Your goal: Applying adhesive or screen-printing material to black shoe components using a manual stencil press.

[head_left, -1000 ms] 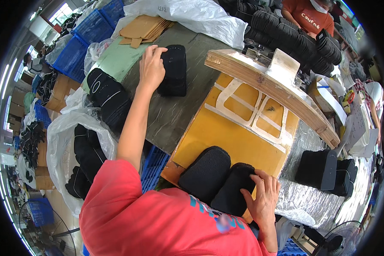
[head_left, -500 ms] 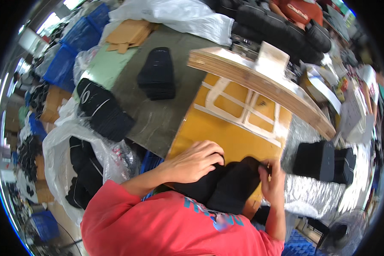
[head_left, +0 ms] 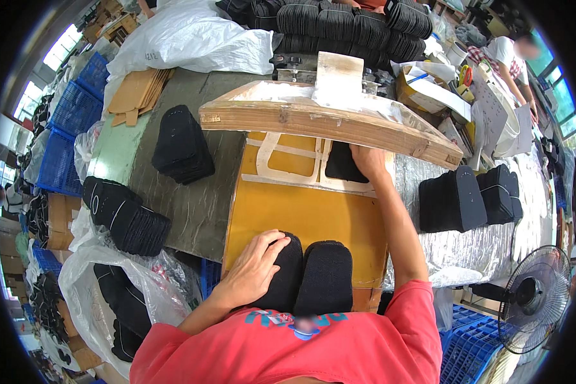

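Two stacks of black insoles lie side by side close to my body, the left stack (head_left: 285,278) and the right stack (head_left: 326,275). My left hand (head_left: 253,272) rests at the upper left edge of the left stack, fingers stretched out, thumb apart, tips touching the top insole. Farther up the yellow board (head_left: 301,211), a single black insole (head_left: 344,165) lies within the right opening of a pale outlined template (head_left: 287,176). My right hand (head_left: 369,163) is at that insole's right side; its fingertips are partly hidden beneath the raised wooden frame (head_left: 326,125).
Stacks of black insoles stand on the left (head_left: 180,144) and on the right (head_left: 451,198). A tied bundle (head_left: 131,217) lies by an open plastic bag (head_left: 89,281). A fan (head_left: 531,291) stands at lower right. Another person (head_left: 509,61) is at far right.
My right hand has moved from the insoles near my body up to the template, where an insole now lies. My left hand stays by the left stack. The head view has shifted.
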Tool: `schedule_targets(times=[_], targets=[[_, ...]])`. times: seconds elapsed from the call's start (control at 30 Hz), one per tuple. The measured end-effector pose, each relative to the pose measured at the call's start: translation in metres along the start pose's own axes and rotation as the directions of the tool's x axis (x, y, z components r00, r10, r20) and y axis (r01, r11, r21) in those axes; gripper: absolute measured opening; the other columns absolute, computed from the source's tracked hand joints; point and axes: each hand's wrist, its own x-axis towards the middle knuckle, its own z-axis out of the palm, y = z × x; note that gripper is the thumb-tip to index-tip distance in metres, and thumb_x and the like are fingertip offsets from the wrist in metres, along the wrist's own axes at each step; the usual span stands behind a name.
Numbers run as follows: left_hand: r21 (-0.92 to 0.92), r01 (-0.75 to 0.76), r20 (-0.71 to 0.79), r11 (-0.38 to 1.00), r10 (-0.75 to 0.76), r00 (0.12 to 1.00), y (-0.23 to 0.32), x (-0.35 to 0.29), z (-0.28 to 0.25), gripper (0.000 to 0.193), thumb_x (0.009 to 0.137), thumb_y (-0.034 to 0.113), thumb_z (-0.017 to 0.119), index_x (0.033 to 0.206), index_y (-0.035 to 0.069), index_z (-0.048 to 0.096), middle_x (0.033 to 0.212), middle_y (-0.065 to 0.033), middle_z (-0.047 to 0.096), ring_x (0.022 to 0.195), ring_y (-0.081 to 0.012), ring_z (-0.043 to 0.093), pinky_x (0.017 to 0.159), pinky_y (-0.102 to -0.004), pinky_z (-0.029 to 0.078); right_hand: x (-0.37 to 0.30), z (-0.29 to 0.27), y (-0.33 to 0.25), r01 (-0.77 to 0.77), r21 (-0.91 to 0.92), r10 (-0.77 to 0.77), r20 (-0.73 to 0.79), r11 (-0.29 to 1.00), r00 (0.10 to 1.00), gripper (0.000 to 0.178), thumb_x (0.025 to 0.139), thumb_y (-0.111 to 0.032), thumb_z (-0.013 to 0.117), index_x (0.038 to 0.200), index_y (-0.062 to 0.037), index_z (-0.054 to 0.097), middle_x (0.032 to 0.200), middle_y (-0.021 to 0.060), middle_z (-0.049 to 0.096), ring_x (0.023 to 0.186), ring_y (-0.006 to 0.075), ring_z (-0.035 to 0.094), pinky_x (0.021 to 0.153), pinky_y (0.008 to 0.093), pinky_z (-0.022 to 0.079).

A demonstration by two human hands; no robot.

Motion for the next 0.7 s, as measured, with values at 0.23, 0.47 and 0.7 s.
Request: schedule_targets(times=[0.23,0.47,0.7], targets=[[-0.003,-0.002,-0.010,1.000,0.002,1.000,-0.005,0.006,-0.001,0.047,0.076,-0.003,0.069,0.120,0.004,0.053,0.121,-0.0153,0.047,0.114,-0.0357,0.048,0.097,-0.0439,0.041,-0.010,-0.020,-0.034,-0.015,-0.008,0.016,0.318,1.000,0.948,0.051,0.092,-0.032,0.062,0.130,0.0003,0.053,0.131,0.0268,0.054,0.124,0.0447,0.046,0.105,0.0483,0.035],[0.080,0.032,-0.065,0.996,-0.027,0.998,0.002,0.009,-0.001,0.042,0.076,0.004,0.071,0.114,0.006,0.055,0.114,-0.0132,0.049,0.109,-0.0342,0.048,0.093,-0.0441,0.038,-0.009,-0.012,-0.024,0.076,-0.077,-0.064,0.150,0.994,0.987,0.048,0.092,-0.033,0.064,0.128,-0.0014,0.057,0.127,0.0261,0.057,0.119,0.0446,0.050,0.102,0.0491,0.038],[0.099,0.044,-0.053,0.994,-0.039,0.998,-0.003,0.006,0.000,0.037,0.075,0.006,0.071,0.109,0.008,0.056,0.115,-0.0128,0.049,0.109,-0.0330,0.048,0.093,-0.0451,0.037,-0.020,-0.019,-0.031,0.138,-0.101,-0.106,0.277,0.985,0.955,0.104,0.076,-0.070,0.067,0.150,-0.0039,0.033,0.149,0.0262,0.035,0.141,0.0410,0.030,0.117,0.0492,0.022]])
